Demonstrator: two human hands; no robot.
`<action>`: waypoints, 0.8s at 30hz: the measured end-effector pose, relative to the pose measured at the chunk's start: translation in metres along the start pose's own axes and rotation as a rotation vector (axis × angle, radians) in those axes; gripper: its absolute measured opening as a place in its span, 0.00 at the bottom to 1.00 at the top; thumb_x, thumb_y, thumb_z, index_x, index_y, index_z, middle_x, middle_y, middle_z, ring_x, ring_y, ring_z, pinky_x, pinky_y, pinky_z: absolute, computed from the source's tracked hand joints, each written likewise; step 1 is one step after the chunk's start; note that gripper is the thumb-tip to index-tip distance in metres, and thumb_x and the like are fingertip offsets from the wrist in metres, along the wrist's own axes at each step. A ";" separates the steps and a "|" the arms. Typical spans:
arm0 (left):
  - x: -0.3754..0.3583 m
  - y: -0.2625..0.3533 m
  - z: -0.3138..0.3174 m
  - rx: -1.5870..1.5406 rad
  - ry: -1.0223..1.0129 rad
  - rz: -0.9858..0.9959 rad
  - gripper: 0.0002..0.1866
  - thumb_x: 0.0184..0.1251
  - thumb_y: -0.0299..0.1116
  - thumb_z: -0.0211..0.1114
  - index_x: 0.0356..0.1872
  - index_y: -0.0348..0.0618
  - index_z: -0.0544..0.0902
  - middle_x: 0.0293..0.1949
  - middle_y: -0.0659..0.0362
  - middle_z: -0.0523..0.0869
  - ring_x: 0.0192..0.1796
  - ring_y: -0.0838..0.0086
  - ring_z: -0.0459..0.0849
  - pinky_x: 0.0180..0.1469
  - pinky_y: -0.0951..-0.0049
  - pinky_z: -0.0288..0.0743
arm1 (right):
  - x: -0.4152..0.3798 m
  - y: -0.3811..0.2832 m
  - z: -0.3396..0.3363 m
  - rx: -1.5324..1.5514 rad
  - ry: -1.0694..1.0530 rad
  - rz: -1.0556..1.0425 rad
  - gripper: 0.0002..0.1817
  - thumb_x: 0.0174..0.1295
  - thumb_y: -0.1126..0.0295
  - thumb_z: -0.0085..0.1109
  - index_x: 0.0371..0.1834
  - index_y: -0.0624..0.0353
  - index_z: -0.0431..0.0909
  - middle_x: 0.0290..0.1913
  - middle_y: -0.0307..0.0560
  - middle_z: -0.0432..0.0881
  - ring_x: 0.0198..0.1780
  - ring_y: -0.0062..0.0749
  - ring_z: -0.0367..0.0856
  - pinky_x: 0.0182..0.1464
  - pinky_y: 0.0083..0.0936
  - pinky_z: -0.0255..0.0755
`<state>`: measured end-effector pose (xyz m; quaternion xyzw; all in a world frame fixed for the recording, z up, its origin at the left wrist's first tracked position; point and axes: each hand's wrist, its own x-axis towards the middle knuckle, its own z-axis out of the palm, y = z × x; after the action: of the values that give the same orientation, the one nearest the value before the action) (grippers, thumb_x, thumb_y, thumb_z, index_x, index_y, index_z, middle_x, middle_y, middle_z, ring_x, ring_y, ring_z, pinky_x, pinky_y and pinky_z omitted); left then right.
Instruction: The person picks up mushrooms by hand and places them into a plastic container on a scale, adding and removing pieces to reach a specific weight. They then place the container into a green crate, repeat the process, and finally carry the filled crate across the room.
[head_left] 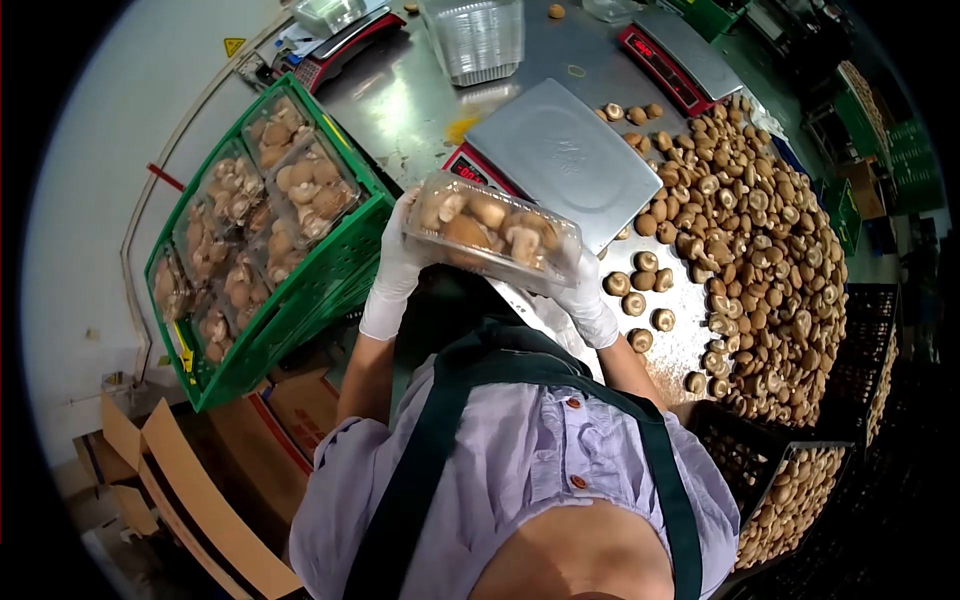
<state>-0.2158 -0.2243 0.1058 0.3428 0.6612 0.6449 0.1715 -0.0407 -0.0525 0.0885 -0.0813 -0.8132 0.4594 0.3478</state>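
Note:
Between my gloved hands I hold a clear plastic box of mushrooms (pixel 490 228), raised in front of my chest and tilted slightly. My left hand (pixel 402 245) grips its left end, and my right hand (pixel 580 290) grips the right end. The fingers are partly hidden by the box. Just beyond it lies a scale with a grey metal plate (pixel 570 150) and a red display edge, the plate bare. Loose mushrooms (pixel 640 280) lie on the metal table near my right hand. To my left, a green crate (pixel 355 235) holds several packed boxes of mushrooms (pixel 315 185).
A large heap of mushrooms (pixel 770 260) covers the table's right side. A stack of clear plastic boxes (pixel 475 40) stands at the back, between a second scale (pixel 345 45) and a third scale (pixel 670 65). Cardboard boxes (pixel 205 490) sit lower left; a dark crate of mushrooms (pixel 795 490) sits lower right.

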 end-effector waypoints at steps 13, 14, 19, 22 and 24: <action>0.006 0.031 -0.018 -0.524 -0.188 -0.135 0.31 0.56 0.41 0.58 0.58 0.32 0.68 0.54 0.53 0.74 0.55 0.69 0.74 0.60 0.71 0.68 | 0.017 -0.032 -0.001 -0.357 0.070 -0.260 0.14 0.38 0.83 0.63 0.32 0.59 0.76 0.34 0.46 0.82 0.34 0.40 0.80 0.35 0.29 0.75; 0.007 0.034 -0.018 -0.539 -0.220 -0.210 0.31 0.56 0.41 0.58 0.58 0.32 0.68 0.53 0.53 0.75 0.55 0.69 0.74 0.60 0.71 0.68 | 0.017 -0.033 -0.003 -0.362 0.075 -0.252 0.14 0.38 0.83 0.63 0.32 0.59 0.76 0.34 0.46 0.82 0.34 0.40 0.80 0.35 0.29 0.75; 0.015 0.029 -0.010 -0.485 -0.266 -0.137 0.31 0.56 0.42 0.57 0.59 0.32 0.67 0.53 0.53 0.75 0.55 0.69 0.74 0.61 0.71 0.67 | 0.013 -0.033 -0.008 -0.382 0.093 -0.218 0.14 0.38 0.83 0.63 0.31 0.59 0.76 0.33 0.46 0.82 0.34 0.40 0.80 0.35 0.29 0.76; 0.021 0.025 -0.006 -0.462 -0.285 -0.095 0.31 0.57 0.42 0.56 0.59 0.32 0.67 0.53 0.53 0.75 0.55 0.69 0.75 0.61 0.71 0.67 | 0.008 -0.033 -0.011 -0.396 0.097 -0.165 0.15 0.38 0.83 0.63 0.31 0.59 0.76 0.33 0.46 0.82 0.34 0.40 0.80 0.34 0.28 0.76; 0.023 0.021 -0.004 -0.352 -0.325 0.068 0.29 0.59 0.42 0.55 0.59 0.32 0.68 0.54 0.53 0.75 0.56 0.69 0.75 0.62 0.70 0.66 | 0.006 -0.033 -0.012 -0.403 0.099 -0.136 0.15 0.38 0.83 0.63 0.32 0.59 0.76 0.33 0.46 0.82 0.34 0.40 0.80 0.34 0.28 0.76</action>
<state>-0.2294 -0.2135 0.1318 0.4290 0.4906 0.6919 0.3107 -0.0311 -0.0600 0.1224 -0.1165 -0.8742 0.2584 0.3943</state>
